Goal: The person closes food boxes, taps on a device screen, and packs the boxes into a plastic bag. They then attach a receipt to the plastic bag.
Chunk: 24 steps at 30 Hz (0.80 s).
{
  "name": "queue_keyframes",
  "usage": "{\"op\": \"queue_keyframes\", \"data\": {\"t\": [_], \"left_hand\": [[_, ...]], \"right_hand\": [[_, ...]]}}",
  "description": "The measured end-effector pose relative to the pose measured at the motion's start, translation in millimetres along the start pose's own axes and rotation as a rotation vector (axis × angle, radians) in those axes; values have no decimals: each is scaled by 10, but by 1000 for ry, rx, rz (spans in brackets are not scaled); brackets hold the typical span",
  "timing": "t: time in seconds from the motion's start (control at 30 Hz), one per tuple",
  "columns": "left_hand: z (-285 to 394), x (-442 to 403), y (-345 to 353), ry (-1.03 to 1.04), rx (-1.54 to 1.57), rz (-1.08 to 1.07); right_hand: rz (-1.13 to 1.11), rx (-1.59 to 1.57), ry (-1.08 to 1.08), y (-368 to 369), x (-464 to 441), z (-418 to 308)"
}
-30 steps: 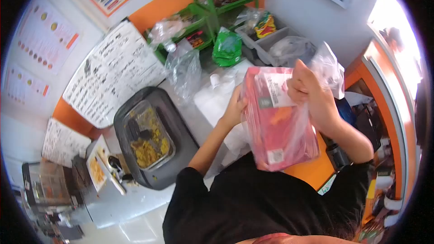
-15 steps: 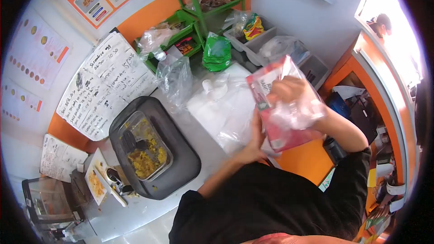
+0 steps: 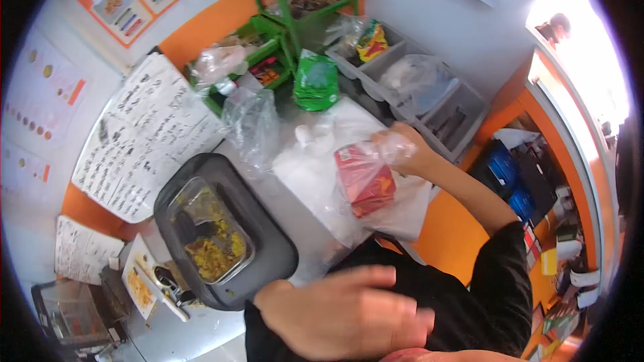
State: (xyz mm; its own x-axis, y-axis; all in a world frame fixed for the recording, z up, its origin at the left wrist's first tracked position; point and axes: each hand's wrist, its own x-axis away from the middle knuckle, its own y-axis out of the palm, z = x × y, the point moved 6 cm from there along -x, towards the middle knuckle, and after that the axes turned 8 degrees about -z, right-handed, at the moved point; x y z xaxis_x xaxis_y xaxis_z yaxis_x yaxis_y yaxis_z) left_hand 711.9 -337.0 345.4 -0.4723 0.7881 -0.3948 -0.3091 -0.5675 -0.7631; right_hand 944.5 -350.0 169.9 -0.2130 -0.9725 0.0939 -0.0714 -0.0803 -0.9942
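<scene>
My right hand (image 3: 402, 149), its fingers closed, grips the gathered top of a clear plastic bag. Inside that bag is a red box (image 3: 365, 181), hanging over or resting on the white plastic sheets (image 3: 308, 161) on the counter; I cannot tell which. My left hand (image 3: 352, 312) is raised close to the camera, in front of the black shirt. It is somewhat blurred, with the fingers stretched out and nothing in them. Nearest to it stands a dark grey appliance (image 3: 268, 248) carrying a clear container (image 3: 245, 251) of yellow food.
Behind the sheets lie a green packet (image 3: 315, 80) and a loose clear bag (image 3: 251, 124). Green racks (image 3: 292, 20) and a grey divided tray (image 3: 419, 117) line the wall. A cutting board (image 3: 137, 275) with a knife is at left. Another person (image 3: 555, 28) is beyond the opening.
The red box has gone from close to the camera down to the white sheets, held by its bag in my right hand. My left hand has left the box and come toward me.
</scene>
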Motion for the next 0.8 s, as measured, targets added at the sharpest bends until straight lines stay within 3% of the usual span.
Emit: {"op": "queue_keyframes", "data": {"t": [0.03, 0.07, 0.17, 0.23, 0.3, 0.33, 0.4, 0.43, 0.5, 0.53, 0.57, 0.63, 0.67, 0.73, 0.8], "left_hand": [[101, 99, -36, 108, -101, 208], [114, -11, -134, 61, -146, 379], [33, -244, -210, 20, -213, 673], [-80, -288, -210, 41, -131, 564], [-212, -153, -133, 19, 40, 203], [-535, 31, -27, -226, 140, 371], [-980, 245, -1, -719, 82, 815], [-1173, 259, 136, -792, 112, 886], [-1514, 453, 503, -852, 175, 828], [-1637, 519, 700, -840, 204, 695], [-1713, 549, 858, -824, 231, 561], [-1881, 680, 1050, -990, 550, 685], [-1958, 723, 1169, -1066, 710, 742], [-2081, 778, 1399, -942, 760, 907], [-1979, 773, 1259, -914, 578, 806]], "right_hand": [[-39, -43, 0, -4, -38, -43], [-77, -86, 2, -10, -73, -87], [-67, -44, -8, -321, -55, -249], [-45, 83, 19, -373, 3, -224], [207, -79, 7, -481, 221, -258], [336, -178, -16, -519, 276, -339], [246, -299, 23, -641, 302, -587], [192, -354, 57, -660, 318, -667], [166, -365, -35, -680, 214, -856], [151, -363, -81, -691, 163, -906], [105, -365, -121, -644, 110, -890], [24, -368, -201, -418, -55, -715], [-185, -513, -301, -51, -126, -529], [-570, -740, -755, 287, -396, -216], [-793, -1001, -327, 822, -818, 164]]}}
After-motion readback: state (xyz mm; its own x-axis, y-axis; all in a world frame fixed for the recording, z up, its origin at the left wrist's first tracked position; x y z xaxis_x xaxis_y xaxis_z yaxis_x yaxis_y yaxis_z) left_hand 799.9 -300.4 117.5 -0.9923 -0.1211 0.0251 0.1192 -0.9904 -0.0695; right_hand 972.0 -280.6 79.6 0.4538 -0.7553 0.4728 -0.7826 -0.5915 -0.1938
